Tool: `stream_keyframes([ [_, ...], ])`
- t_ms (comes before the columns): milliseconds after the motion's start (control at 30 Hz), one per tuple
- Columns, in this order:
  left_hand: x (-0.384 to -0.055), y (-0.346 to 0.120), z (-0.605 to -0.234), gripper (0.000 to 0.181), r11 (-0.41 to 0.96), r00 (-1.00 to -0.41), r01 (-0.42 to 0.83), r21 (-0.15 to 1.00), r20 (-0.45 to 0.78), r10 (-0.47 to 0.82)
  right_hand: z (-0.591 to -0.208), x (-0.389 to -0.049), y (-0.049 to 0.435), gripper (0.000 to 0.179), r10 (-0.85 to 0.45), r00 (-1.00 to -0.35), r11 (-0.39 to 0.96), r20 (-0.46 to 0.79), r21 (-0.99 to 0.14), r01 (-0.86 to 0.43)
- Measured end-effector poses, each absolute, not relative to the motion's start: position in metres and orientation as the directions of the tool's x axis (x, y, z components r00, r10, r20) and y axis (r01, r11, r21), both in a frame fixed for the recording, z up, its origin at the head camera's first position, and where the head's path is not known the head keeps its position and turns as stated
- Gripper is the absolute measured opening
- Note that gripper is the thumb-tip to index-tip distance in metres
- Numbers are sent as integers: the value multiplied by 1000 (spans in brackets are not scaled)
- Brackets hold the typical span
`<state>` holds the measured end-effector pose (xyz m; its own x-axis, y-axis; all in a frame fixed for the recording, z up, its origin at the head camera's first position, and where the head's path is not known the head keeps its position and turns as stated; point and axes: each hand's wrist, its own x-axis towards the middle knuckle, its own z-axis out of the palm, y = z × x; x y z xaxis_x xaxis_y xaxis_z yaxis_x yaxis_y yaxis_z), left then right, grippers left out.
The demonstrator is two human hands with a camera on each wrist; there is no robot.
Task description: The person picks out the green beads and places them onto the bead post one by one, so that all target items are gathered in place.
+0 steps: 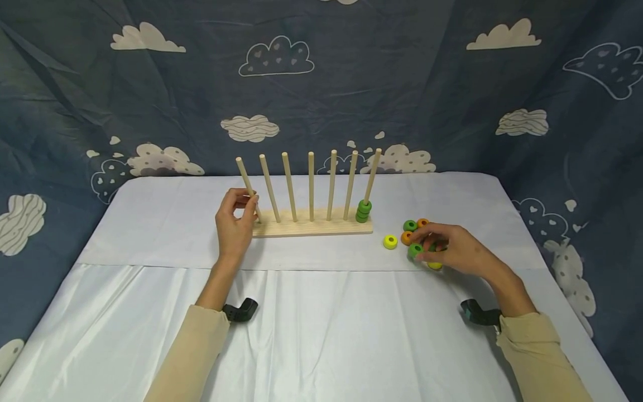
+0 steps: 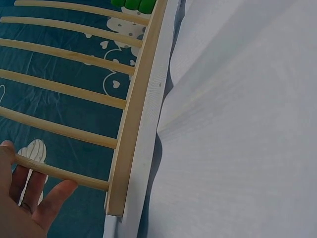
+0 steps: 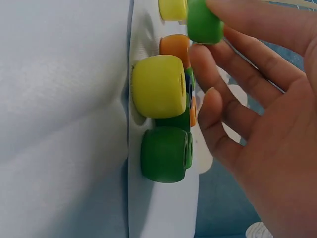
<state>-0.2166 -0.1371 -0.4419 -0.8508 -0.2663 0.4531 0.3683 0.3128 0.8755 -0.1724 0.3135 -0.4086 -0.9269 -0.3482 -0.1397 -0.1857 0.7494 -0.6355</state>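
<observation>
A wooden peg rack [image 1: 311,228] stands on the white cloth, with a row of upright pegs. Its rightmost peg [image 1: 373,176] carries a stack of green beads [image 1: 363,212]. My left hand [image 1: 234,226] holds the leftmost peg [image 2: 64,173] between thumb and fingers; that peg is bare. To the right of the rack, my right hand [image 1: 459,251] pinches a green bead [image 3: 204,24] between thumb and fingertips, above a loose group of beads. In the right wrist view a yellow bead [image 3: 159,87] and a dark green bead [image 3: 164,154] lie beside the fingers.
Loose beads lie right of the rack, among them a yellow one [image 1: 390,242], an orange one [image 1: 406,238] and a green one [image 1: 409,225]. The right hand partly covers others. Behind the white-covered table [image 1: 321,329] hangs a dark blue cloth with clouds [image 1: 351,95].
</observation>
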Motion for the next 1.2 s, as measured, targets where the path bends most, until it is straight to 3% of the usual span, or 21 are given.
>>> stream_keyframes([
  [500,-216,-142,-442,14,307,-847,393,867,471,-244,-403,-178,308,36,-250,-967,660,-50,-740,-133],
  [833,-214,-139,-441,16,297,-851,400,867,472,-232,-405,-184,305,33,-272,-952,550,140,-789,-273],
  [1200,-214,-139,-443,16,301,-851,392,869,467,-240,-402,-192,296,32,-227,-956,447,185,-853,-271],
])
